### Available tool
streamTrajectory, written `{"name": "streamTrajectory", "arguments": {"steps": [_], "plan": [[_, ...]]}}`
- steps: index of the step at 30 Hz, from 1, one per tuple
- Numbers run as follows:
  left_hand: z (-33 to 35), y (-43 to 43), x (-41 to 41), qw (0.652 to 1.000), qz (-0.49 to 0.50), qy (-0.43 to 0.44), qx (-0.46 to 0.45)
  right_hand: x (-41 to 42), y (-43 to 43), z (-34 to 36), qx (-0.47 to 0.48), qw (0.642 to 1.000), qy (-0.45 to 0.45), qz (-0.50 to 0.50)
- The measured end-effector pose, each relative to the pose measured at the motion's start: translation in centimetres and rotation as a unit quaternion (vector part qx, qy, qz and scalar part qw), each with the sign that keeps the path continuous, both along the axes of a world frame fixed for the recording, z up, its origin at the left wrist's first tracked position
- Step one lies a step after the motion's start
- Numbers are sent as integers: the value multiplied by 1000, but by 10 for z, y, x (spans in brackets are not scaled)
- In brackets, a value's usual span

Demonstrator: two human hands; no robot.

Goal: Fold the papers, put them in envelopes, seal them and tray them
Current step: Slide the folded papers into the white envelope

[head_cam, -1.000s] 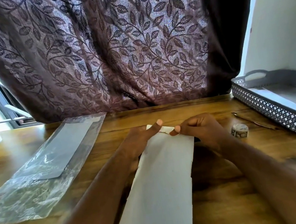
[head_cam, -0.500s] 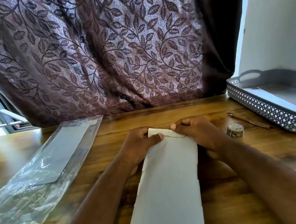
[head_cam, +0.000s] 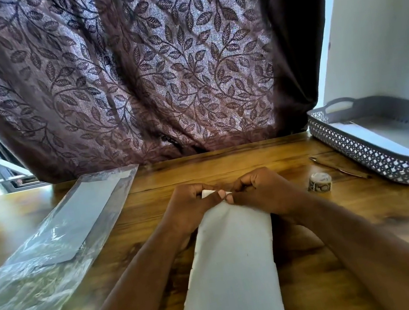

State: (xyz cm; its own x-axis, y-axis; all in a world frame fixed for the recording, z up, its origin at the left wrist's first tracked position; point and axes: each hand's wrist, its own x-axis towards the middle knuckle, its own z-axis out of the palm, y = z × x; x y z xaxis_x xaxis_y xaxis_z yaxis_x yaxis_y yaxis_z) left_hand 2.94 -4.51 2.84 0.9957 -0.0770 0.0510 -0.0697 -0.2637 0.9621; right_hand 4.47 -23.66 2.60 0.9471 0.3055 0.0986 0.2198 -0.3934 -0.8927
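White paper (head_cam: 236,269), one long piece, is laid lengthwise from the near edge of the desk (head_cam: 226,163). Its far end is pinched between the curled fingers of the left hand (head_cam: 192,208) and the right hand (head_cam: 263,191), probably so it can be closed. One tape roll (head_cam: 320,182) and one tray (head_cam: 375,169) are kept ready by the right edge, and one plastic sleeve (head_cam: 52,246) is set aside left.

The hands close in on each other at the far end of the white paper (head_cam: 232,257). The left hand (head_cam: 193,209), whose forefinger stood straight a second ago, now curls down over the edge. The right hand (head_cam: 262,194) slides inward to meet it. The thumb tips, apart before, now touch at the middle, and only a small white corner shows between the knuckles.
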Motion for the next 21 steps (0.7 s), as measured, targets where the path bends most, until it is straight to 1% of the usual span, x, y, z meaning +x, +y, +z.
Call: {"name": "streamTrajectory", "arguments": {"steps": [4,7,10,13,15,17,18,21], "plan": [[4,4,2,1000,8,7,14,-1,-4,0,56,996,73,10],[4,10,6,999,22,-3,37,2,-8,3,101,986,133,4],[4,13,8,999,31,2,43,4,-11,3,125,975,184,-6],[5,17,10,999,31,24,18,5,-15,2,137,970,198,-19],[5,15,6,998,19,55,-41,4,-16,3,148,968,199,-33],[6,11,0,990,-8,103,-101,5,-17,5,168,965,189,-64],[7,10,-3,985,-23,125,-112,5,-18,6,183,962,182,-84],[10,12,-5,984,-53,148,-87,7,-24,12,243,948,156,-137]]}}
